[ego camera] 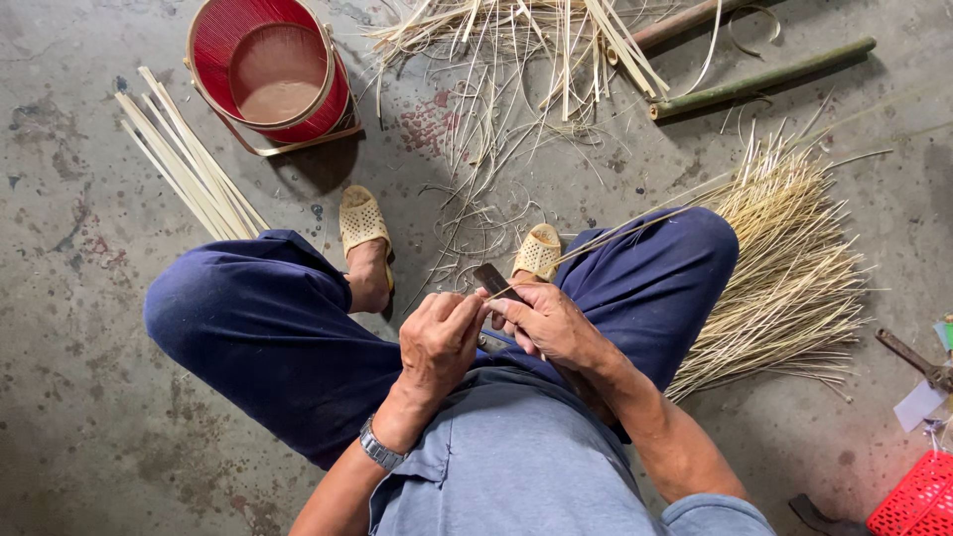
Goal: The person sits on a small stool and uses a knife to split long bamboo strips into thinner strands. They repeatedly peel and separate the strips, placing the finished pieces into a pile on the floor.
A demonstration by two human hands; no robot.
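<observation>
At the centre of the frame, a seated person's left hand (438,335) pinches a thin bamboo strip (615,234) that runs toward the upper right, while the right hand (548,323) grips a dark knife (492,279) against it; a red basket (273,71) stands upper left.

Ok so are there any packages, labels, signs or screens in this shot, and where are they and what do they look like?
No signs or screens show.
White paper tag: far right edge on the floor, small, angled, pale; could be a label, too small to tell.
Red basket: bottom right corner, plastic mesh, only partly in frame.
Red round container: top left, ribbed red wall, pale rim, lying tilted on the floor.
</observation>
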